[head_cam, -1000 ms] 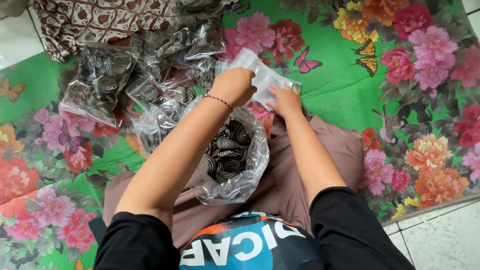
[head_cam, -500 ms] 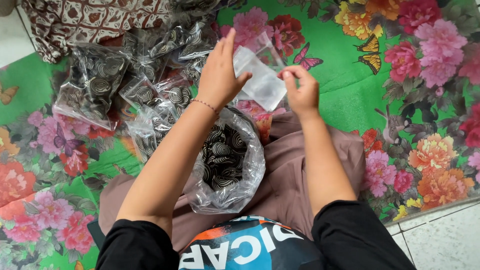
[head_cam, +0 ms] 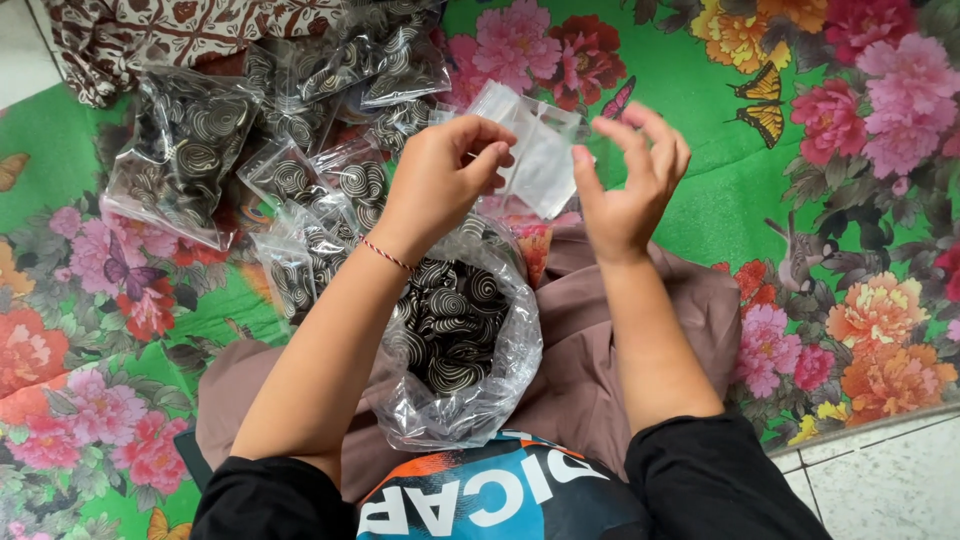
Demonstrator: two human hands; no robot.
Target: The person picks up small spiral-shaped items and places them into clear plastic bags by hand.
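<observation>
From the head camera, looking down, the left hand is curled, its thumb and fingertips pinched on the left edge of a small empty clear bag, held up above the lap. The right hand is half open, fingers spread and loosely bent, its thumb tip against the bag's right edge; whether it truly grips I cannot tell. A thin red string rings the left wrist.

Straight below the hands, at 6 o'clock, a big clear bag sits open in the lap, full of dark discs with pale spiral patterns. At 10 o'clock from the hands lies a heap of small filled packets of the same discs, clear and shiny, some overlapping; the largest one lies at the far left of the heap. All rest on a green mat printed with pink, red and orange flowers and butterflies. A brown patterned cloth lies at 11 o'clock, at the top edge.
</observation>
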